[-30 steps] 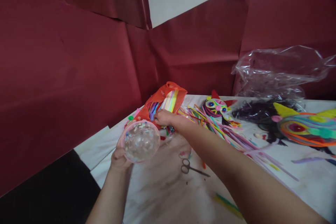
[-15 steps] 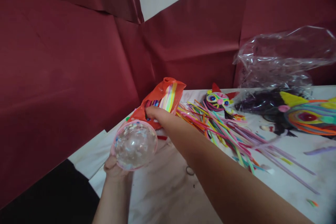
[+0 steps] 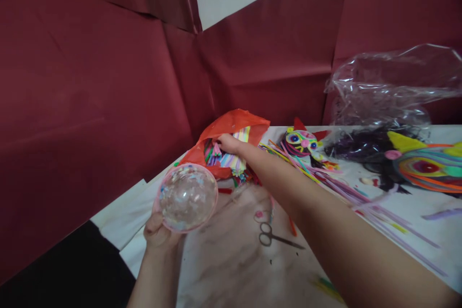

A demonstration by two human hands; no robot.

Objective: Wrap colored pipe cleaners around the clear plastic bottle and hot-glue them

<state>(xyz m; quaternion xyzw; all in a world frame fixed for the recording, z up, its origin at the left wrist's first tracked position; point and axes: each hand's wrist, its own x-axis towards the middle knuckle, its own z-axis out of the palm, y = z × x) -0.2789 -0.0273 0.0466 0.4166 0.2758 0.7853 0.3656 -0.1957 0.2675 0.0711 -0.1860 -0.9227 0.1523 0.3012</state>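
Observation:
My left hand [image 3: 159, 233] is closed around a clear plastic ball [image 3: 186, 197] with a pink rim and shiny flecks inside, held up at the table's near left corner. My right hand [image 3: 228, 143] reaches far forward into an orange-red plastic bag [image 3: 224, 127] and its fingers close on the bundle of coloured paper strips [image 3: 231, 156] sticking out of it. My right forearm crosses the table diagonally.
Small scissors [image 3: 269, 237] lie on the stained white table cover [image 3: 231, 269]. Loose coloured strips [image 3: 335, 185] fan out to the right. A quilled cat face [image 3: 302, 141], a dark-and-rainbow quilled piece [image 3: 415, 163] and a crumpled clear plastic bag [image 3: 390, 89] sit farther back. Maroon sheets cover the walls.
My right hand has pushed deeper into the orange bag, whose mouth now stands higher, with the strip bundle pulled partly out. The ball stays raised in my left hand. The view shifted slightly.

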